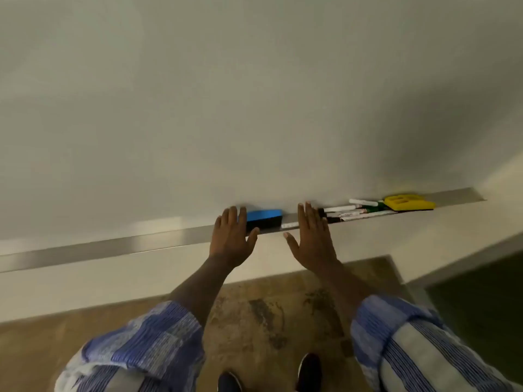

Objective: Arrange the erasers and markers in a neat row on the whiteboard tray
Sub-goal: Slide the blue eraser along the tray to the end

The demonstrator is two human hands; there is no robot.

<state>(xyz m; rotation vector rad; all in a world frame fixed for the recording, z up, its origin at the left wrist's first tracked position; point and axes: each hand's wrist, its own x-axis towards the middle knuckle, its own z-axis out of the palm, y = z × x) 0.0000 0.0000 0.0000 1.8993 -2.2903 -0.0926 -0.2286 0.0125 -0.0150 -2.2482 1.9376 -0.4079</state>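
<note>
**Two open hands are set either side of the blue eraser**

The blue eraser (264,217) lies on the tray (113,246) about midway along it, close against the whiteboard (254,108). The left hand (232,239) is laid at the eraser's left end, with the thumb touching its front face. The right hand (311,239) is held over the tray just right of the eraser. Neither grip is closed on anything: the fingers of both hands are straight.

The step in hand is judged to be a slide of the eraser along the tray toward the markers (351,212). It would best be pushed low on its end with flat fingers, so that it is held to the board and not tipped over the tray's front lip.

Further right along the tray, the markers are piled loosely and askew, and a yellow eraser (409,202) is set near the tray's right end, just beside them. The pile would be struck first, so it should be straightened beforehand. Below the tray, a stained floor (268,306) can be seen.
</note>
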